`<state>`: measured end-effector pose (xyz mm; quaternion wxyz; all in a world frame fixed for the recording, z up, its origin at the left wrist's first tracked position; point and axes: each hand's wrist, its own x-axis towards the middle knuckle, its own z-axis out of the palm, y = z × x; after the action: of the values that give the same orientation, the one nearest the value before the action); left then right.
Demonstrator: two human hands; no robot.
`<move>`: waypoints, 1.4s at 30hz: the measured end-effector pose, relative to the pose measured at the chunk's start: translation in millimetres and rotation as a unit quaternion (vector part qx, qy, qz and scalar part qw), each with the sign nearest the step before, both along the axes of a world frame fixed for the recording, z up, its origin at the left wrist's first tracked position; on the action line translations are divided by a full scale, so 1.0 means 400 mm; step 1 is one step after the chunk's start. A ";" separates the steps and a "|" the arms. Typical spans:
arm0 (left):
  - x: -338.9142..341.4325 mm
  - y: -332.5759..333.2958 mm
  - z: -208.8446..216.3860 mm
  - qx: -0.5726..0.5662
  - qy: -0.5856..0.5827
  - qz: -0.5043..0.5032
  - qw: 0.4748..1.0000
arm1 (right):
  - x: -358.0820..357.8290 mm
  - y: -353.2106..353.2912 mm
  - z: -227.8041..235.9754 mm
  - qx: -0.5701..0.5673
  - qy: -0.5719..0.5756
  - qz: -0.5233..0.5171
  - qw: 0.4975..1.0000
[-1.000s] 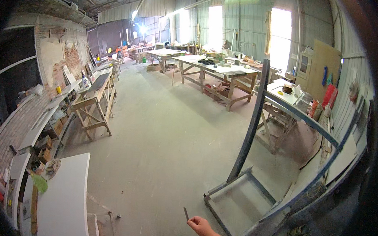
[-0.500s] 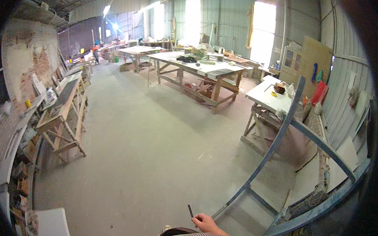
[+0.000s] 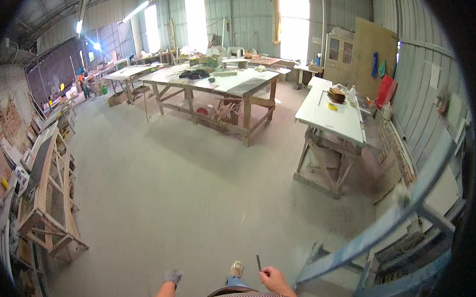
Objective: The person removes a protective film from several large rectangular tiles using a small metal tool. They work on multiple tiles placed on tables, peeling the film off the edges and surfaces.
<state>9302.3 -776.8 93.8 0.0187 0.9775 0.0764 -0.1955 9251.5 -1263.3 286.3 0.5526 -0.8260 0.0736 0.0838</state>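
Note:
My right hand (image 3: 273,280) is closed around a thin, short dark stick (image 3: 259,262) that points up and forward. Its exact kind does not show. At the lower edge, my left hand (image 3: 173,277) hangs low over the floor. Something grey covers it, and a glove or a cloth are both possible. Its fingers are too small and blurred to read. Between the hands a shoe (image 3: 236,267) and a blue trouser leg show below my striped clothing. To the right of my right hand stands a blue-grey metal frame (image 3: 372,244) with crossbars.
A white-topped bench (image 3: 329,118) on wooden legs stands ahead right, bearing a yellow tape roll (image 3: 332,106) and a brown stack (image 3: 336,94). A large wooden worktable (image 3: 166,77) is farther off. Wooden trestles (image 3: 49,214) line the left wall. A person (image 3: 84,84) stands far left.
The view has swung right and forward, bringing the white-topped bench nearer. My left hand and a shoe have come into view. The dark stick stays in my right hand.

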 end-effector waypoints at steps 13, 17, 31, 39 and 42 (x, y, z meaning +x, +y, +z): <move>0.609 -0.228 0.159 -0.162 0.064 0.278 0.945 | 0.902 -0.001 0.199 -0.024 -0.083 0.156 0.984; 0.860 -0.239 0.086 -0.166 0.068 0.274 0.945 | 1.125 -0.061 0.135 -0.038 -0.081 0.108 0.990; 2.292 -0.639 0.238 -0.597 -0.052 0.235 0.765 | 1.713 -0.397 0.101 -0.076 -0.015 -0.261 0.962; 2.779 -0.987 0.569 -0.721 -0.102 0.033 0.685 | 2.202 -0.583 0.036 -0.072 -0.023 -0.251 0.965; 2.914 -1.056 0.607 -0.707 -0.071 0.074 0.700 | 2.425 -0.656 0.051 -0.062 -0.053 -0.222 0.972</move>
<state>10468.0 -1199.2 336.4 0.7240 0.6791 -0.0137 -0.1202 10221.6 -1525.7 306.6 0.5083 -0.8249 0.2306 -0.0892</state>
